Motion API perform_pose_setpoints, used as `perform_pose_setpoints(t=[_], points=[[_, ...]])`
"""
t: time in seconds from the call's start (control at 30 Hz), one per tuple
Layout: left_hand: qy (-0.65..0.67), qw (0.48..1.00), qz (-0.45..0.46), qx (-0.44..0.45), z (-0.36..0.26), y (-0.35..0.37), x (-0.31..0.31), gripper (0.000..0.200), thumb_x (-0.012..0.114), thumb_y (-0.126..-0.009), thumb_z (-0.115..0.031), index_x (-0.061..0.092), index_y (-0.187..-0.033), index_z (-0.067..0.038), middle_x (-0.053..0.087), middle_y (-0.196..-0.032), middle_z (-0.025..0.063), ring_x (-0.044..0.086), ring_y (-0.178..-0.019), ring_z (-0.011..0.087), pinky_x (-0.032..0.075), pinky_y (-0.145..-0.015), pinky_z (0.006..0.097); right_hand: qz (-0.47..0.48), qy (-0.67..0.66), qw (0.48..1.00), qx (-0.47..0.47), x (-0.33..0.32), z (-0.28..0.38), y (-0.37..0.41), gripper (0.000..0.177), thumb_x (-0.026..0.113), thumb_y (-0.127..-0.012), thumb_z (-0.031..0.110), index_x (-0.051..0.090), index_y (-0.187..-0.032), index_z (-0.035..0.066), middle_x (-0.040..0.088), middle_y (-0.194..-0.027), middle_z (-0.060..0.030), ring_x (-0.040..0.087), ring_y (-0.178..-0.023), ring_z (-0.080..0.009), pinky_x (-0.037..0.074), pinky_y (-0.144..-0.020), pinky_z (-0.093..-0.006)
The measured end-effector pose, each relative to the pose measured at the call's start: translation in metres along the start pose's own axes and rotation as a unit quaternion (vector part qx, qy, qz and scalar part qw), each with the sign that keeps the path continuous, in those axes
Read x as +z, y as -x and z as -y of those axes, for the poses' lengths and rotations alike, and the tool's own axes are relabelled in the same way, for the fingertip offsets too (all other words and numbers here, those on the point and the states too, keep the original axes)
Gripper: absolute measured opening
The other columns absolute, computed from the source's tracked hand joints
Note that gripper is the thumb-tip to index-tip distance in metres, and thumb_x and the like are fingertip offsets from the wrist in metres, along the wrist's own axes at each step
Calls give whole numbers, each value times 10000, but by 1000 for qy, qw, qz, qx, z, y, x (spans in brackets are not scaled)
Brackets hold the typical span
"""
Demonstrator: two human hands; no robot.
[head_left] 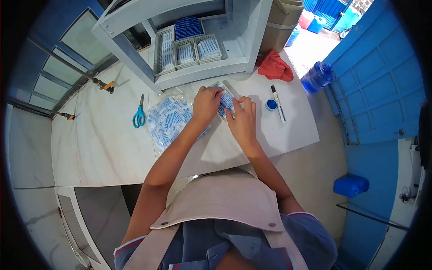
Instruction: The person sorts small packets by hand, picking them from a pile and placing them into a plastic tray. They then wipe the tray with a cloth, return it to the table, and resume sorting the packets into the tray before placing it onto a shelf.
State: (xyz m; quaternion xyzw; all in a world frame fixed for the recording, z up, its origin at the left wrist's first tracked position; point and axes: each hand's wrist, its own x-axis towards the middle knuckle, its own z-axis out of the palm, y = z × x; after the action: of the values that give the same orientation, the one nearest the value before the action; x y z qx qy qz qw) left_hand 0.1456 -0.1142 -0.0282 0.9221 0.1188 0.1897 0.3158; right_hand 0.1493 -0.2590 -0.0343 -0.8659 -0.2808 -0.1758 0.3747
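Beneath both hands, a small white basket [232,89] sits at a slant on the table, with blue-and-white printed packets [225,101] inside. My left hand [207,104] is over its left side, fingers curled together at the packets; whatever they pinch is hidden. At the basket's right edge, my right hand [243,120] has thumb and fingers apart, the tips on or just above the packets. Left of the basket lies a clear plastic bag [171,118] full of similar small packets, partly covered by my left forearm.
Blue-handled scissors [139,117] lie left of the bag. A marker [278,104] and a small round blue-topped container [271,105] are on the right. Behind stands a grey shelf [202,77] holding packet-filled baskets [185,53]. A red cloth [275,66] lies at the back right.
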Motion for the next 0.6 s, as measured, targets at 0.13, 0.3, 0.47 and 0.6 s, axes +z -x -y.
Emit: perform_pose_setpoints(t=[0.13,0.3,0.47,0.6], points=[[-45,995,-49,71,4,3,3,140,623,-788,-108,710,-886,-58,640,-861,109,544,-839,302,466,-761,379,52,25,998,17,2,-1,-7,259,696,-743,137,651,-950,-12,543,-910,-120,484,-887,-289,410,-803,-386],[-23,993,-52,103,3,7,-14,135,622,-789,-93,697,-895,-54,620,-862,102,533,-840,295,456,-768,377,80,43,996,14,5,6,-17,182,686,-747,137,663,-863,-2,550,-913,-124,488,-895,-288,409,-811,-383],[40,992,-114,23,14,34,-63,133,584,-823,-67,671,-914,-23,622,-868,138,556,-832,314,454,-762,381,112,52,992,-33,6,5,-21,177,669,-757,86,676,-914,5,604,-862,-127,509,-853,-300,423,-797,-376],[15,991,-77,-105,45,85,-111,176,550,-835,-52,656,-970,-13,659,-922,160,624,-825,340,491,-733,393,79,-39,995,-46,12,33,-33,158,620,-783,77,667,-904,-15,616,-864,-127,528,-884,-303,436,-810,-376]])
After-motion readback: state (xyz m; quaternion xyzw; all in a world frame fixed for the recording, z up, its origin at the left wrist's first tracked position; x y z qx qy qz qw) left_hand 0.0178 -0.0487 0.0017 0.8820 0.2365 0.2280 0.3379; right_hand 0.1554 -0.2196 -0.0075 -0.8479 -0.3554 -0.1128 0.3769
